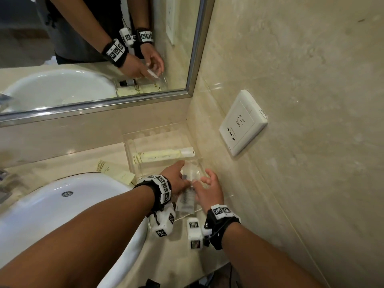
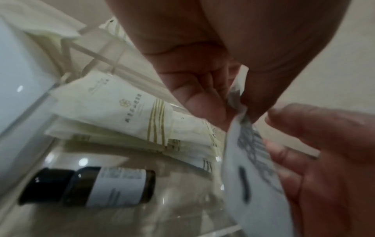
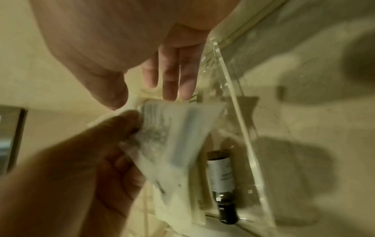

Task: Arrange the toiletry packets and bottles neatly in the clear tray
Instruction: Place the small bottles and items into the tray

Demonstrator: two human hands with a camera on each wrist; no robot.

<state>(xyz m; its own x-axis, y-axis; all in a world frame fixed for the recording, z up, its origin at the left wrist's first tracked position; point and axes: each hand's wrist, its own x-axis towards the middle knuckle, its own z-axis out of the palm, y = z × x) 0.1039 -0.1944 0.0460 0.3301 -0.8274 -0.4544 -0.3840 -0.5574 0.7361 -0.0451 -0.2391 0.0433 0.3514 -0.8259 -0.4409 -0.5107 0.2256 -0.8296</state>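
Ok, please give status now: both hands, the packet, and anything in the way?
Left hand pinches white packet over clear tray. Right hand open beside it. Dark bottle lying in tray, cream packets stacked behind.

clear tray: you see it in the counter corner, against the wall | cream packets: stacked flat inside | dark bottle: on its side, white label | white printed packet: above the tray, pinched at its edge
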